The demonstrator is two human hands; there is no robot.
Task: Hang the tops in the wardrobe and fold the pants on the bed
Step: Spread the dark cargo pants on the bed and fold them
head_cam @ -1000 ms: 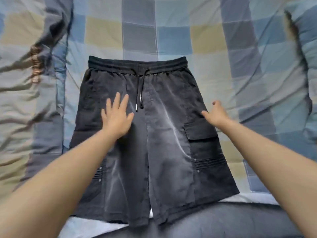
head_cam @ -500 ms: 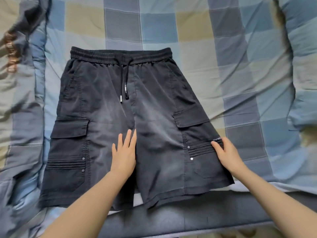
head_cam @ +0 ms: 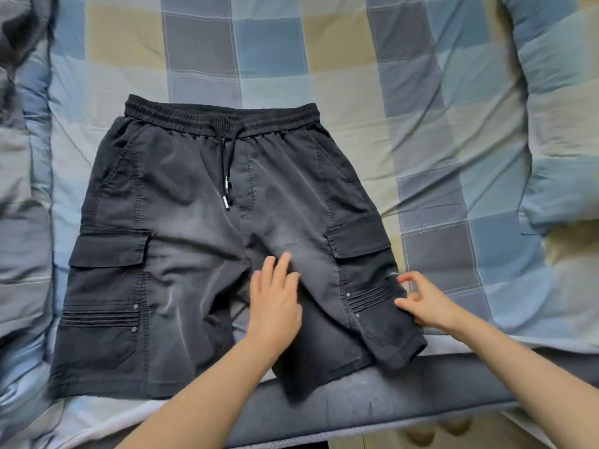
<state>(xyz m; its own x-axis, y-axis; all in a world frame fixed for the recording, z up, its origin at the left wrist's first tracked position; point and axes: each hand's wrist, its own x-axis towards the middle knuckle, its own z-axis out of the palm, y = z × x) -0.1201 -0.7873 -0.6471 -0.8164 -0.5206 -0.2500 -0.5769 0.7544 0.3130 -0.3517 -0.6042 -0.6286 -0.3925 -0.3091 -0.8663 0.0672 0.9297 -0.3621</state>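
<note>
On checked bedspread (head_cam: 324, 53), black cargo shorts (head_cam: 181, 254) lie flat. Left hand (head_cam: 275, 306) presses crotch, fingers straight, anchoring cloth; right hand (head_cam: 424, 303) pinches outer leg edge, likely for fold.

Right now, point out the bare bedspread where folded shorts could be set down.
Free checked bedspread lies beyond the shorts' waistband, and a wide strip runs from their right leg to the rumpled quilt along the right edge. Crowded: the near edge, where the left hand presses the right leg and the right hand holds its outer hem.
</note>
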